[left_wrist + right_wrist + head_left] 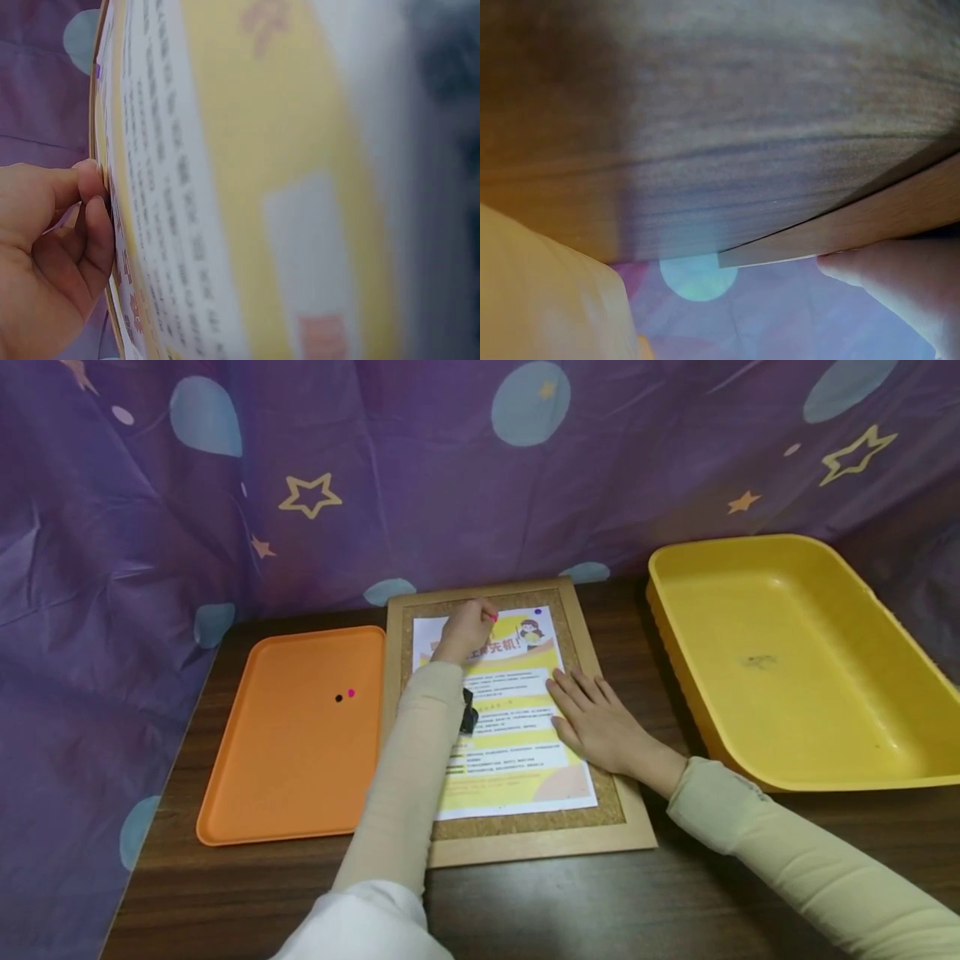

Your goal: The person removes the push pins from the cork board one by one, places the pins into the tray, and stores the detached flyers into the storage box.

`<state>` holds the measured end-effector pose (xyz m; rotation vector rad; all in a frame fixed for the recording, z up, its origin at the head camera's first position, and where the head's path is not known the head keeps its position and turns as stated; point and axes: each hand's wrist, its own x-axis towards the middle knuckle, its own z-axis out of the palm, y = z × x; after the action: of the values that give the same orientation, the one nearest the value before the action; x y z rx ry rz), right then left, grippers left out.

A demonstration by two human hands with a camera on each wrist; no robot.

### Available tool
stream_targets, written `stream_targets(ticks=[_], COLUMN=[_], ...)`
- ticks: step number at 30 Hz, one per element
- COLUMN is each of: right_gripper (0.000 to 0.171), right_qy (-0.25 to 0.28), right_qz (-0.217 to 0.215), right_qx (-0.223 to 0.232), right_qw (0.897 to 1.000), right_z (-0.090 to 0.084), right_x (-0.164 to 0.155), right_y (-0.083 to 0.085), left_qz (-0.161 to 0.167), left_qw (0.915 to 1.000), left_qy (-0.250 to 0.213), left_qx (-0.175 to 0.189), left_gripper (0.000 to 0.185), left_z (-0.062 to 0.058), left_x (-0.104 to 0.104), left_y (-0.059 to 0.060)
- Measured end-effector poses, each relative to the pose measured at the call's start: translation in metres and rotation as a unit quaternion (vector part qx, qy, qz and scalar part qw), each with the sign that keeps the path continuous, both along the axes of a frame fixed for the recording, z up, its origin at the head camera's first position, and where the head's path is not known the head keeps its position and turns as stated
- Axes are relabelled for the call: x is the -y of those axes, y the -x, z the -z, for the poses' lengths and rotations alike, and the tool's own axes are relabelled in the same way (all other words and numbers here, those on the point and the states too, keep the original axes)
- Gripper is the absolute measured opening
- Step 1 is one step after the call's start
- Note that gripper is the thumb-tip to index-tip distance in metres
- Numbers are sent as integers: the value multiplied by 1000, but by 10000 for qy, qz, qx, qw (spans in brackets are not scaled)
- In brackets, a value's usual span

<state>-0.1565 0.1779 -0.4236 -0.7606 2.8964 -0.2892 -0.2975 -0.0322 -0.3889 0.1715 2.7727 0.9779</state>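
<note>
A printed poster [498,781] with yellow and white blocks lies on a cork board [540,845] with a wooden frame. My left hand [467,628] is over the poster's upper part. Its thumb and finger pinch a small pink push pin [493,618] close against the sheet; in the left wrist view the fingertips [91,180] hide the pin. A purple push pin [537,611] sits at the poster's top right corner. Fingers spread, my right hand [606,727] rests flat on the poster's right edge and the frame.
Left of the board lies an orange tray [292,760] holding a black pin [339,698] and a pink pin [351,692]. A deep yellow bin [787,635] stands on the right. Behind the brown wooden table [555,910] hangs a purple patterned cloth [442,468].
</note>
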Motion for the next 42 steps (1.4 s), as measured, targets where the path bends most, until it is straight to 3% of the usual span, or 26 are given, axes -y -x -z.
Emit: stream_targets(ticks=[10, 22, 25, 32, 38, 42], right_gripper=[58, 58, 58, 57, 57, 58], right_qy=[31, 18, 36, 13, 1, 57], right_qz=[9, -3, -8, -5, 18, 9], right_qx=[37, -44, -55, -56, -33, 21], right_qw=[10000, 10000, 10000, 10000, 10000, 10000], right_z=[0, 0, 0, 1, -1, -2], right_x=[0, -1, -1, -1, -1, 0], right_y=[0, 0, 0, -1, -1, -1], left_qz=[-38, 283, 375, 640, 718, 720], left_qw=[9996, 9982, 9975, 9975, 9960, 9965], left_qy=[-266, -523, -594, -122, 322, 295], left_qx=[77, -76, 9, -276, -433, -313], left_gripper=[24, 24, 26, 29, 29, 30], left_z=[1, -24, -32, -47, -52, -55], left_x=[-1, 7, 14, 29, 46, 60], left_y=[0, -13, -20, -41, -58, -71])
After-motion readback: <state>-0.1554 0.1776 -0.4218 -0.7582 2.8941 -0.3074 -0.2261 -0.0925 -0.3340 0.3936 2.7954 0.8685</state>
